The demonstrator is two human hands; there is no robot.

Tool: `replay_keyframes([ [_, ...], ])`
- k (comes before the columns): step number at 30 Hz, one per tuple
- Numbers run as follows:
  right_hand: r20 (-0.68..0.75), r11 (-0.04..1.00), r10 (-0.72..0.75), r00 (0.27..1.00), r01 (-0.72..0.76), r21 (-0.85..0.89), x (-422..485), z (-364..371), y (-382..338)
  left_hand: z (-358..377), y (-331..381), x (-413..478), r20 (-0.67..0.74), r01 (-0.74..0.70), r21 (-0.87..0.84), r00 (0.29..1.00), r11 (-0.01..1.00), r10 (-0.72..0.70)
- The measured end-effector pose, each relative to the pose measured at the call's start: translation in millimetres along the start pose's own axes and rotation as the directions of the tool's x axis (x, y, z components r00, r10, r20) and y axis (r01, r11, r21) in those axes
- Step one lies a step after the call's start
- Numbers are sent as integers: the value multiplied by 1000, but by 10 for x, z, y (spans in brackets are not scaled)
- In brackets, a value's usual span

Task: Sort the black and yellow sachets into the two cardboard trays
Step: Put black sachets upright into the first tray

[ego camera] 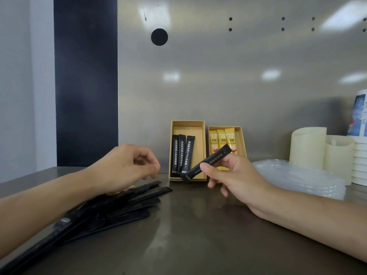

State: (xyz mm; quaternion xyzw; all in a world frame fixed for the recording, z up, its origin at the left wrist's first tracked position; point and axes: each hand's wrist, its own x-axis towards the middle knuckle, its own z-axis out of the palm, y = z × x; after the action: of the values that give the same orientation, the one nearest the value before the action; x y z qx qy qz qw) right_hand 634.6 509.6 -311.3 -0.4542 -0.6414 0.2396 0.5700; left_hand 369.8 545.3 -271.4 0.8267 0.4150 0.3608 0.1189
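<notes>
As right hand (236,175) pinches sachet (213,158), lettering (220,154) blurred

Two trays stand side by side at the back of the surface (188,225), against the rear wall (218,86): the left tray (187,124) just beside the right tray (241,139). Three sachets (181,153) lie side by side in the left half of the left tray, and three more sachets (222,139) lie side by side in the right tray. A pile of sachets (111,209) spreads over the near left of the surface. The left hand (127,167) hovers above the pile's far end, left of the trays. The right hand (234,175) holds a single sachet (210,161) tilted in front of both trays. To the right lies a heap of plastic (297,177), with two tubs (307,147) behind it.
</notes>
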Motion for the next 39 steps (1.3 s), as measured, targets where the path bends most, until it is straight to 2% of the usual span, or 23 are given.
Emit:
replay_keyframes([
  [3,-23,1000,-27,999,28,12,1,-5,-7,-19,-75,-9,-11,7,201,1000,979,-4],
  [6,-50,997,-55,997,52,-53,13,-16,-22,-43,-145,-12,13,13,390,1000,921,-19],
  [10,-130,986,-96,987,77,-146,95,-75,-96,-76,-210,-1,88,63,493,989,868,-122],
  [14,-134,916,-215,967,152,-371,297,-78,-284,-48,-245,1,153,63,552,973,831,-175],
  [16,-91,847,-264,960,185,-498,395,-2,-358,-39,-245,0,165,57,561,970,826,-179],
  [20,-18,612,-341,940,208,-763,555,196,-354,-36,-230,-8,181,46,547,968,836,-172],
  [24,-48,547,-300,953,131,-827,621,320,-289,-31,-220,-2,186,49,539,967,841,-175],
  [31,-8,448,-300,954,134,-884,660,368,-259,-12,-227,6,171,76,548,965,833,-200],
  [36,71,372,-315,947,191,-908,585,393,-242,11,-250,16,161,120,488,961,865,-224],
  [39,124,366,-350,928,258,-894,494,366,-256,1,-259,16,164,121,426,964,897,-208],
])
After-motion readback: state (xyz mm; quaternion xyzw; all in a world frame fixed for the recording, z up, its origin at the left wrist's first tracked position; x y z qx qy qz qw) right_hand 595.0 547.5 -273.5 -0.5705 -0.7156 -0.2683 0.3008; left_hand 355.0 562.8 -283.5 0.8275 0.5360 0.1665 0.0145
